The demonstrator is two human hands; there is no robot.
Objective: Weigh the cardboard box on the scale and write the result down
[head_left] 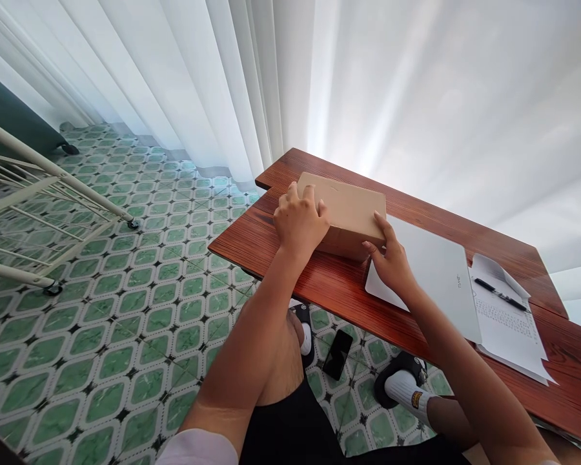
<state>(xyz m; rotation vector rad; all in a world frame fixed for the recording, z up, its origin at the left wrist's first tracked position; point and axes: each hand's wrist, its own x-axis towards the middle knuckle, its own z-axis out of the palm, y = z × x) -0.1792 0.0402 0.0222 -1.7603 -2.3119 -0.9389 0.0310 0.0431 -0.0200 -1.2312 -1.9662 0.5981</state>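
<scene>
A closed brown cardboard box (348, 203) sits on the wooden table, toward its left end. My left hand (300, 218) lies over the box's left end, its fingers bent over the top edge and its thumb on the near top edge. At the right end, my right hand (390, 255) grips the corner with thumb and fingers apart, the box between them. Both hands hold the box. Its underside is hidden. A closed silver laptop (428, 274) lies just right of the box, partly under my right hand and forearm.
The dark red wooden table (508, 258) bears a stack of papers (506, 329) with a black pen (501, 294) on top. On the green tiled floor lies a black phone (337, 354) between my feet. A white wheeled rack (53, 174) stands left. White curtains (188, 71) hang behind.
</scene>
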